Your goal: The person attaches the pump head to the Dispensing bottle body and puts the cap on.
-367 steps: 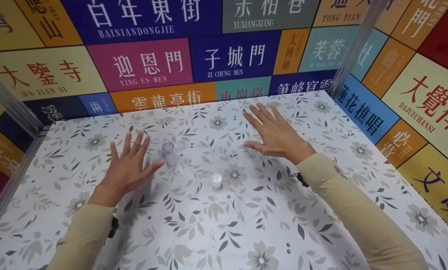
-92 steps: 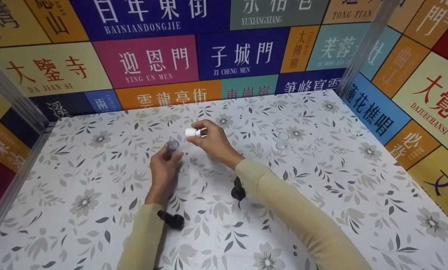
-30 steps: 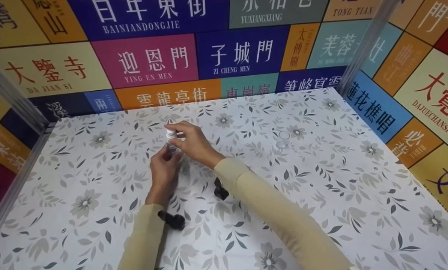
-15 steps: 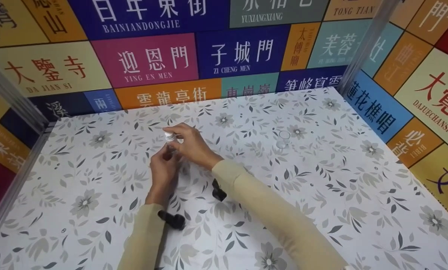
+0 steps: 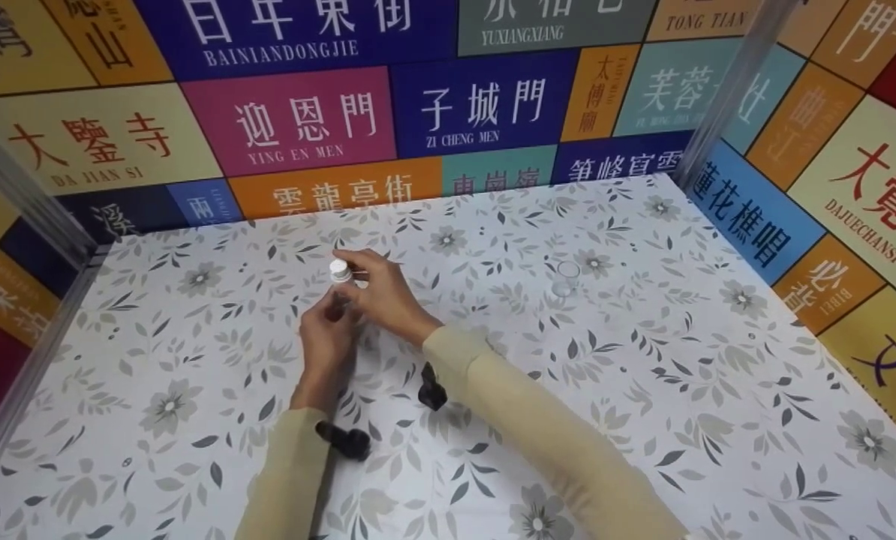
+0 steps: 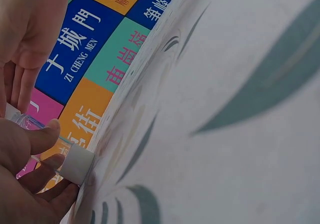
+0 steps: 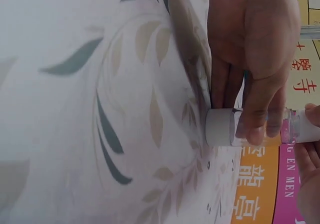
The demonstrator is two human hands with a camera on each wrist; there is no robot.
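Note:
A small clear bottle (image 7: 272, 140) with a white base (image 6: 77, 164) stands upright on the patterned tabletop. My left hand (image 5: 326, 334) grips its clear body between thumb and fingers, covering much of it in the head view. On the bottle's mouth sits a white cap (image 5: 338, 268), which my right hand (image 5: 389, 296) pinches from the right side. The right wrist view shows this cap (image 7: 306, 126) right at the clear neck, partly covered by fingertips. Both hands are close together, the right one above the left.
A clear cup-shaped piece (image 5: 566, 280) stands on the floral tabletop (image 5: 643, 330) to the right of my hands. Colourful panels with lettering (image 5: 290, 120) rise behind the table and along its sides. Black wrist cameras (image 5: 347, 441) hang below both sleeves.
Earlier both hands were spread and apart from everything. Later the left gripped the bottle while the right held the white cap sideways beside it. The cap is now on the mouth, right fingers slightly shifted.

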